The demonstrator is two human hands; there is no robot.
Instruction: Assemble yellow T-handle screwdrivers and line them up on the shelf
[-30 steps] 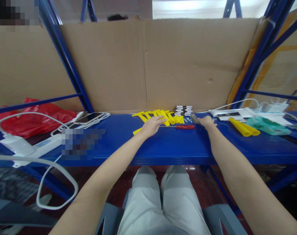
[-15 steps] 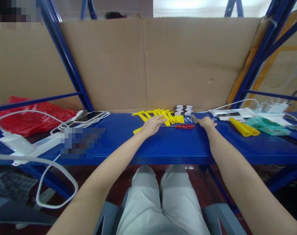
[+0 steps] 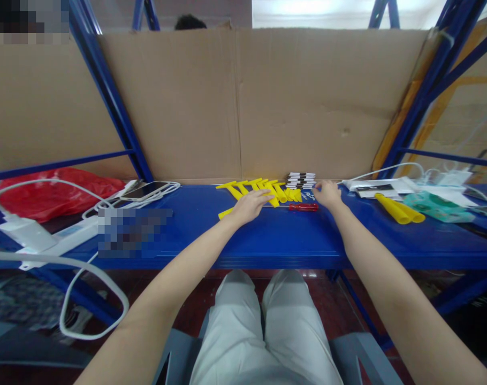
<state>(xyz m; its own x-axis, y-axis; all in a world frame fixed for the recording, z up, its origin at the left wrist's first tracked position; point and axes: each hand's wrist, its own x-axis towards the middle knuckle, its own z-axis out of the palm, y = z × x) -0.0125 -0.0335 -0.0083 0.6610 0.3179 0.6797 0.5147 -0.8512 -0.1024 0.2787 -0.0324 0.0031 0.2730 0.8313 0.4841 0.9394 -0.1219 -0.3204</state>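
Note:
My left hand [image 3: 251, 206] lies over a row of yellow T-shaped plastic pieces [image 3: 243, 187], fingers stretched out and close together. A yellow end [image 3: 225, 214] shows under its wrist side. To its right is a red-handled screwdriver [image 3: 303, 207], lying flat with its shaft toward that hand. My right hand [image 3: 327, 193] is bent down at the table, fingers closed beside a small dark-blue printed packet [image 3: 308, 195]; whatever is under its fingertips is hidden. A stack of small white-and-black folded pieces [image 3: 301, 181] stands just behind the packet.
Two yellow cones [image 3: 400, 209], a green plastic pack [image 3: 440, 206] and white papers lie at right. On the left are a phone [image 3: 149, 191], white cables, a power strip [image 3: 62, 238] and a red bag [image 3: 59, 192]. A cardboard wall [image 3: 299, 101] closes the back.
My right hand has moved left and now covers the flat grey piece that showed at its fingertips, coming close to the blue packet. The left hand stays where it was.

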